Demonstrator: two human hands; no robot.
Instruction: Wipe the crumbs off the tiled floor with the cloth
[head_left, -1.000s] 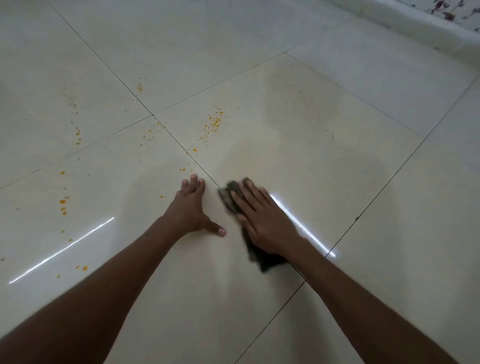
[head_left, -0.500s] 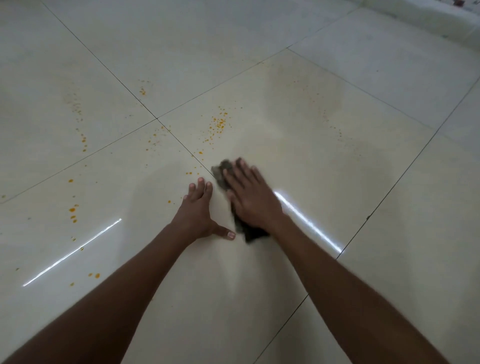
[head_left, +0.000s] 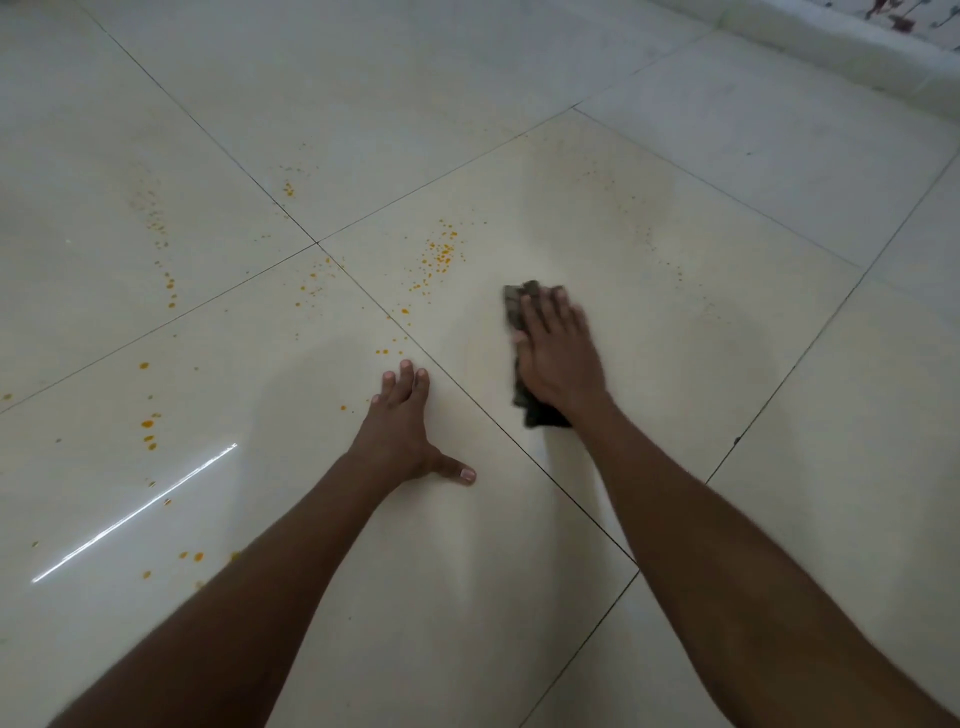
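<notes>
Fingers of the left hand lie straight and flat on the floor at centre frame, thumb splayed right, holding nothing. Orange crumbs scatter across the left half, some just above those fingertips, a denser patch up toward the middle. Right of centre, the right hand presses flat, fingers extended, on the dark cloth. The cloth's long axis runs top to bottom, tilted slightly; its ends poke out beyond the fingertips and beside the wrist, its left edge showing along the hand.
</notes>
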